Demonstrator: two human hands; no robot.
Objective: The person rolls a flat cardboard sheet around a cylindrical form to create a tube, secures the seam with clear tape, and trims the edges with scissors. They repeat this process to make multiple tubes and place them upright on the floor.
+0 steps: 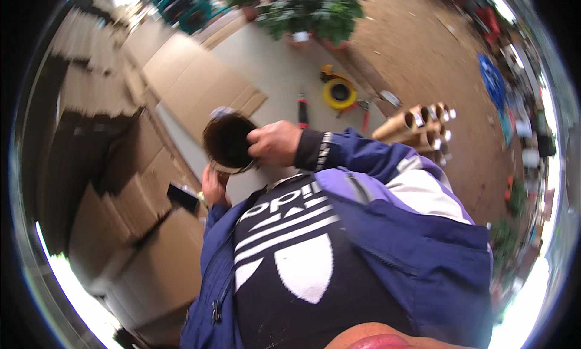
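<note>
A brown cardboard tube [210, 144] points its dark open end up toward me. My left hand [215, 187] holds it at its lower left side, with some of the fingers hidden behind it. My right hand [277, 144] is closed at the right edge of the tube's mouth, fingertips at the rim. Something whitish, too blurred to name, shows at the tube's far upper edge. Beyond my right hand, a red and black handled tool [303, 111] lies on the pale tabletop [275, 70], with a yellow ringed roll [339, 93] and a red-handled tool [365, 114] to its right.
A flat cardboard sheet [193, 79] covers the table's left part. Several more cardboard tubes [396, 126] are piled at the right. Potted green plants [302, 13] stand at the far edge. Stacked cardboard [145, 191] and a small black object [183, 197] are at my left.
</note>
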